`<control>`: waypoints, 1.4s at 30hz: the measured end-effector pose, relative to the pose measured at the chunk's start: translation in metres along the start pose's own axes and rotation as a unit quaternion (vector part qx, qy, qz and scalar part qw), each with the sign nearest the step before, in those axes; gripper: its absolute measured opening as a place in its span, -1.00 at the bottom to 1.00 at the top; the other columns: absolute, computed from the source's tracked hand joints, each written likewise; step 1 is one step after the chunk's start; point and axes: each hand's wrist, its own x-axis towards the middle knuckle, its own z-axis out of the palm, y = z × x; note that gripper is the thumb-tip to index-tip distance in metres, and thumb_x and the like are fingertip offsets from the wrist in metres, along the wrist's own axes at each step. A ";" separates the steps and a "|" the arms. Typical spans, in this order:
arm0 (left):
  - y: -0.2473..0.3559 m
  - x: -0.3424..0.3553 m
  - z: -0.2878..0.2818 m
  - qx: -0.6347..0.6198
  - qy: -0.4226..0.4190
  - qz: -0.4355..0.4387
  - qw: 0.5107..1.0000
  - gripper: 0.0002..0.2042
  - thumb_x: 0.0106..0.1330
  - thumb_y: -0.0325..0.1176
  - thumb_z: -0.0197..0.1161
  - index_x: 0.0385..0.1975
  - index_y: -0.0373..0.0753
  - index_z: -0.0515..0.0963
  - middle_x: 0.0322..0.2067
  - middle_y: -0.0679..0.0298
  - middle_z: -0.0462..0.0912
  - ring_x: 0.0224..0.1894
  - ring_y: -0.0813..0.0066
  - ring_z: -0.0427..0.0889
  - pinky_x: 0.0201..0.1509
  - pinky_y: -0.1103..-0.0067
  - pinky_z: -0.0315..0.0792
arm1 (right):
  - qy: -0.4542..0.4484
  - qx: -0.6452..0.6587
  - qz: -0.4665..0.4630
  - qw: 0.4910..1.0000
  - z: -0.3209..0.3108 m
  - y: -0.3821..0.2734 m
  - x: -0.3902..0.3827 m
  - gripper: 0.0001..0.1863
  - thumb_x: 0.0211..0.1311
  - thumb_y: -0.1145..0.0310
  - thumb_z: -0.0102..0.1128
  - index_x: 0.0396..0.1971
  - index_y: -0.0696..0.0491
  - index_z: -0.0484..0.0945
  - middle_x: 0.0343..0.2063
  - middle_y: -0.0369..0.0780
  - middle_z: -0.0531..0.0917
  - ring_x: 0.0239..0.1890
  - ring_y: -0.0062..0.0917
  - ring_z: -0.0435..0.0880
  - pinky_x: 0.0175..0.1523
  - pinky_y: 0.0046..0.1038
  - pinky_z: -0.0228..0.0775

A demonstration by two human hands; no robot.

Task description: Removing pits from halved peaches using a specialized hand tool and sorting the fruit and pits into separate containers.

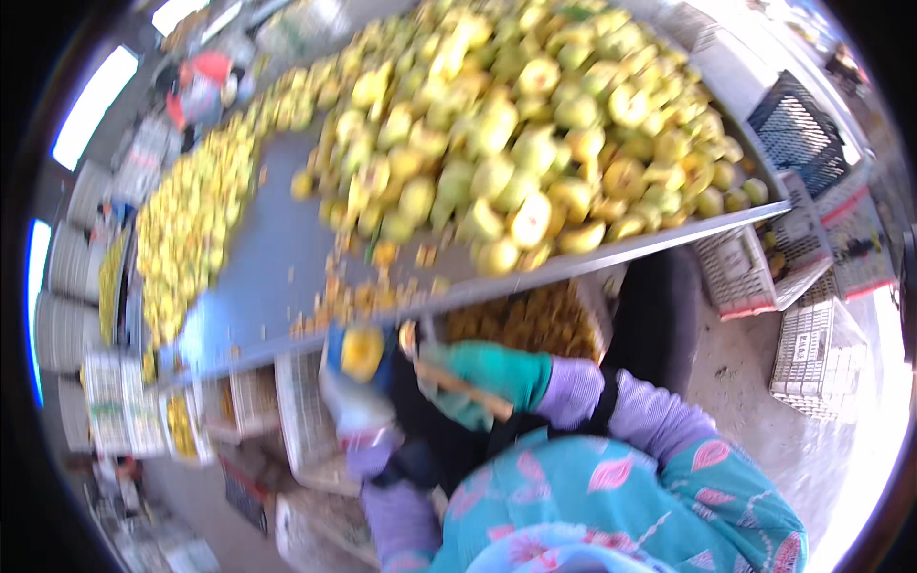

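The left hand (357,399), blurred, holds a yellow fruit (363,354) just beside the metal desk's (287,215) near edge, fingers curled about it. The green-gloved right hand's (489,367) fingers wrap a wooden-handled tool (470,389), its tip near that fruit. Cut fruits (531,222) heap the desk.

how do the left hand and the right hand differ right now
The left hand looks blue and whitish, while the right hand is gloved in green. The left hand holds a yellow fruit; the right hand grips a wooden-handled tool. The left hand is blurred, the right hand sharper. Both come out of purple sleeves.
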 end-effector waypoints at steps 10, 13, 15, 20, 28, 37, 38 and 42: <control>-0.007 0.062 0.158 0.630 -0.187 0.481 0.580 -0.67 0.09 -0.22 0.27 -0.17 -0.22 0.50 -0.21 0.09 0.55 -0.11 0.12 0.49 -0.01 0.34 0.36 | 0.705 -0.543 -0.381 0.251 -0.168 -0.188 -0.168 -0.70 0.00 0.08 0.19 -0.54 0.05 0.59 -0.60 -0.09 0.59 -0.54 -0.31 0.61 -0.45 -0.28 0.42; -0.069 0.066 0.229 0.721 -0.331 0.483 0.369 -0.37 0.13 0.13 0.10 0.13 -0.15 0.34 0.12 0.01 0.31 0.17 -0.05 0.25 0.21 0.07 0.12 | 0.856 -0.444 -0.209 0.164 -0.207 -0.214 -0.233 -0.67 0.01 0.06 0.17 -0.44 0.05 0.57 -0.31 -0.07 0.61 -0.26 -0.29 0.59 -0.22 -0.22 0.42; -0.109 0.072 0.250 0.797 -0.363 0.411 0.253 -0.37 0.20 0.19 -0.04 0.22 -0.01 0.26 0.21 0.05 0.22 0.26 -0.03 0.15 0.29 0.00 -0.09 | 0.840 -0.416 -0.229 0.262 -0.263 -0.203 -0.260 -0.67 0.04 0.12 0.19 -0.33 0.08 0.56 -0.27 -0.06 0.61 -0.21 -0.30 0.59 -0.22 -0.29 0.42; -0.110 0.078 0.251 0.728 -0.390 0.490 0.280 -0.54 0.10 -0.04 0.15 0.03 0.02 0.43 0.15 0.10 0.30 0.19 0.05 0.25 0.25 0.00 0.01 | 0.734 -0.410 -0.283 0.461 -0.237 -0.194 -0.238 -0.79 0.16 0.32 0.09 -0.24 0.06 0.58 -0.38 -0.22 0.66 -0.35 -0.54 0.62 -0.21 -0.50 0.46; -0.072 0.085 0.190 0.817 -0.275 0.413 0.294 -0.47 -0.03 -0.30 0.28 0.03 -0.11 0.33 0.08 0.08 0.27 0.09 0.14 0.32 0.00 0.30 0.31 | 0.761 -0.345 -0.224 0.502 -0.181 -0.185 -0.096 -0.53 0.14 -0.10 -0.03 -0.14 -0.04 0.51 -0.16 0.02 0.56 -0.12 -0.07 0.55 -0.01 -0.16 0.38; -0.015 0.127 0.125 0.636 -0.151 0.407 0.639 -0.43 0.04 -0.54 0.20 0.14 -0.33 0.27 0.06 -0.02 0.39 0.02 0.12 0.46 0.08 0.44 0.37 | 0.678 -0.447 -0.173 0.557 -0.122 -0.164 -0.046 -0.50 0.11 -0.08 0.05 -0.05 -0.07 0.45 -0.06 -0.04 0.46 -0.01 -0.04 0.42 0.03 -0.14 0.30; -0.005 0.122 0.118 0.482 -0.201 0.254 0.814 -0.54 0.11 -0.45 0.20 0.06 -0.34 0.34 -0.05 0.05 0.45 -0.10 0.25 0.52 -0.05 0.48 0.45 | 0.693 -0.482 -0.229 0.485 -0.112 -0.161 -0.050 -0.57 0.12 -0.04 0.07 -0.11 -0.06 0.47 -0.08 -0.02 0.48 -0.03 -0.07 0.45 0.01 -0.12 0.30; -0.010 0.086 0.102 0.099 -0.281 -0.069 0.952 -0.65 0.27 -0.11 0.15 -0.17 -0.29 0.47 -0.28 0.22 0.57 -0.41 0.50 0.56 -0.34 0.55 0.52 | 0.608 -0.464 -0.434 0.477 -0.089 -0.125 -0.046 -0.71 0.17 0.09 0.11 -0.28 0.00 0.49 -0.30 -0.03 0.54 -0.25 -0.13 0.53 -0.17 -0.16 0.34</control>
